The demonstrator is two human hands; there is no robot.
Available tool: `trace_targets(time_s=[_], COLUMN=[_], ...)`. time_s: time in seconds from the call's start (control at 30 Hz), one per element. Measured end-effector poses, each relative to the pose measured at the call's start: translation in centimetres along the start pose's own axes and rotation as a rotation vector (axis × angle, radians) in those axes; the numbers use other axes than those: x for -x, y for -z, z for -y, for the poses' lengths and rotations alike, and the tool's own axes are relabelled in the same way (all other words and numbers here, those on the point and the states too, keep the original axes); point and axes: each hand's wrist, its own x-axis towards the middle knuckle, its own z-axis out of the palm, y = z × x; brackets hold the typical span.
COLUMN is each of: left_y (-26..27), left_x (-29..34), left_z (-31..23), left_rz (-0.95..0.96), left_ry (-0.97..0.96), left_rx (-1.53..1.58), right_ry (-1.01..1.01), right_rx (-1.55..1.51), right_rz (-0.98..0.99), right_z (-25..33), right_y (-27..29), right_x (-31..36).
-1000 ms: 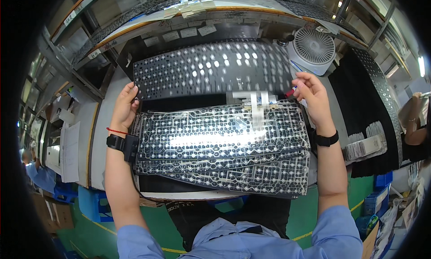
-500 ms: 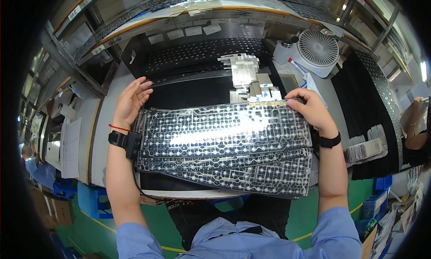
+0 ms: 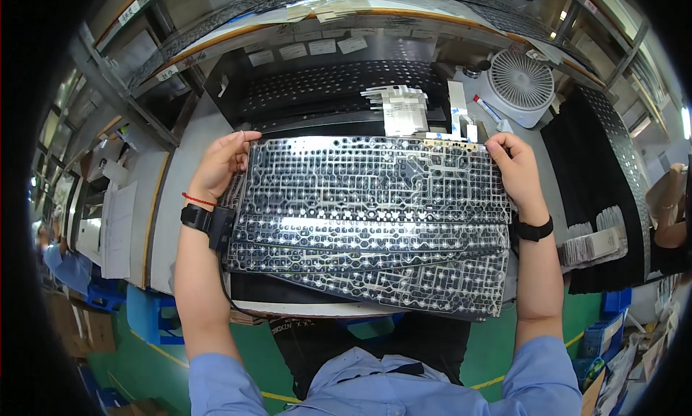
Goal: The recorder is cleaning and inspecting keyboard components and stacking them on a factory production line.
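Note:
A clear flexible circuit sheet (image 3: 346, 171) with dark dots and silvery traces, like a keyboard membrane, lies in front of me, its far edge raised. My left hand (image 3: 225, 164) is closed at its far left corner, index finger along the edge, other fingers partly hidden. My right hand (image 3: 515, 170) pinches the far right corner between thumb and fingers. More such sheets (image 3: 432, 290) are piled underneath, fanned out toward me. A pale connector tail (image 3: 457, 106) stands up from the far edge near my right hand, left of which lie several silvery tails (image 3: 406, 113).
Behind the sheets stands a black perforated metal rack (image 3: 324, 85). A white fan (image 3: 520, 81) and a red-capped marker (image 3: 486, 108) are at the far right. Bundled pale strips (image 3: 595, 247) lie on black material (image 3: 587, 178). Another person's arm (image 3: 669, 207) shows at the right rim.
My left hand has closed on the top sheet's corner from an open pose beside it. The sheet's far edge has risen and moved away from me, and a tail now stands up.

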Motion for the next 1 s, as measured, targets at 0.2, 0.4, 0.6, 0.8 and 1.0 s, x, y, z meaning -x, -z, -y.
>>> trace_targets(time_s=[0.2,0.4,0.6,0.8,1.0], left_y=[-0.4,0.5,0.3,0.9,0.7], left_x=[-0.1,-0.7,-0.7,-0.7,-0.6], left_z=[0.2,0.6,0.4,0.5,0.4], left_rz=[-0.026,-0.200,-0.256,-0.239,-0.243], left_ry=[-0.050,-0.127,-0.117,-0.168,-0.240], left_rx=[-0.052,-0.014,0.035,0.126,0.251], right_ry=[-0.053,-0.195,-0.214,-0.166,-0.123], right_rx=[-0.123,-0.414,-0.325,-0.344,-0.432], right_rz=[-0.061,-0.096,-0.029,-0.058,-0.156], right_z=[-0.7,1.8,0.4,0.3,1.0], right_y=[0.2,-0.8,0.2,0.4,0.0], right_x=[-0.2,0.1,0.0,0.0,0.2])
